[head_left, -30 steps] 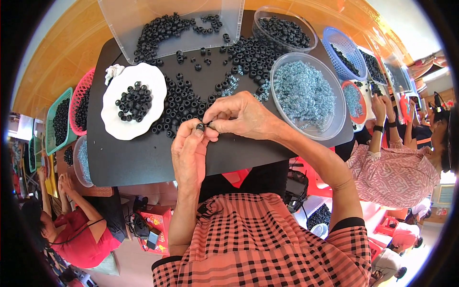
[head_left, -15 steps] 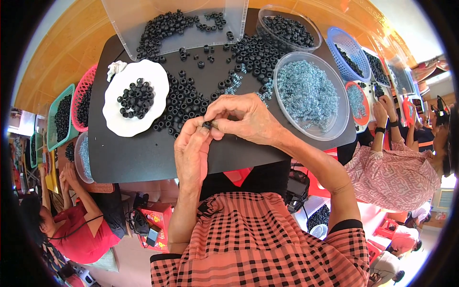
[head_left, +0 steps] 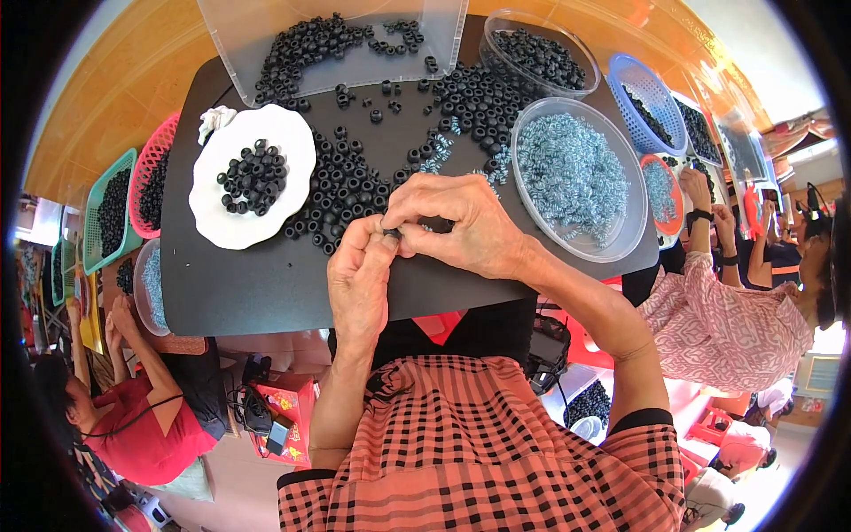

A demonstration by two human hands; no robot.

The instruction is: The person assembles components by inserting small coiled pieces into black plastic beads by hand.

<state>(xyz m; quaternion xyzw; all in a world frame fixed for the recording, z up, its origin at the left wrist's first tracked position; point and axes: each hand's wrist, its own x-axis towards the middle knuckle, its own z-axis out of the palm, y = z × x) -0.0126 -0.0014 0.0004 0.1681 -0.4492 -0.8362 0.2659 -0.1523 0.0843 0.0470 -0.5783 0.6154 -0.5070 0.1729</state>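
My left hand (head_left: 356, 284) is closed, its thumb and fingertips pinching a small black round part (head_left: 391, 233) over the near side of the dark table. Against it comes my right hand (head_left: 465, 226), also closed, with fingertips meeting the left ones; what they hold is hidden. Just beyond my hands lie loose black round parts (head_left: 347, 182) with holes, like beads. A few small bluish coil springs (head_left: 434, 160) are scattered among them. At the left, a white scalloped plate (head_left: 208, 199) bears a heap of black parts. A clear round tub (head_left: 640, 217) at the right is full of springs.
A clear bin (head_left: 217, 44) lies at the table's far side with black parts inside. Beside it stands a clear bowl (head_left: 589, 84) of black parts. Baskets, blue (head_left: 656, 133), pink (head_left: 140, 191) and green (head_left: 99, 262), flank the table (head_left: 222, 293). Co-workers sit on both sides.
My hands stay joined at nearly the same spot, with small shifts of the fingers. The black part shows a little more between the fingertips. The right-hand co-worker's hands have moved.
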